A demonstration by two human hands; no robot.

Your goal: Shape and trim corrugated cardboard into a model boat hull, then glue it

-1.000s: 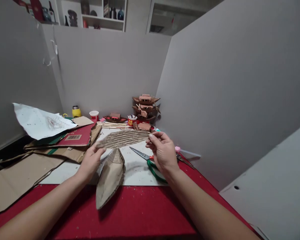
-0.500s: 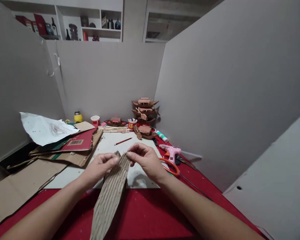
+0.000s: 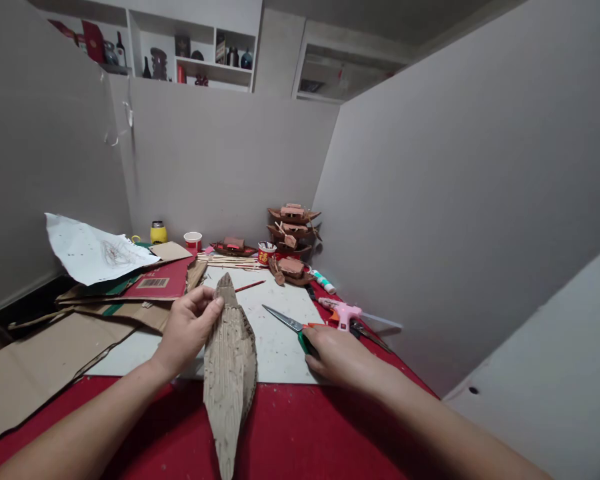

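Note:
A long piece of corrugated cardboard (image 3: 227, 373), pointed at both ends and ridged on its face, is pinched near its upper end by my left hand (image 3: 190, 327). It hangs over the front edge of the white board (image 3: 275, 293). My right hand (image 3: 333, 350) is closed on the handles of a pair of scissors (image 3: 290, 321), green and orange at the grip. The scissor blades point up and left over the board, apart from the cardboard. Behind the cardboard lies a red pencil (image 3: 251, 286).
Cardboard sheets (image 3: 35, 363) and a drawing on paper (image 3: 93, 253) are piled at the left. Model boats (image 3: 293, 230) stand stacked at the back, beside thin sticks (image 3: 230, 261). A pink glue gun (image 3: 346, 315) lies on the red cloth (image 3: 300, 427), near the right partition.
My right hand has let go of the cardboard's upper end, moved right and taken hold of the scissors. The cardboard has turned and is raised in my left hand.

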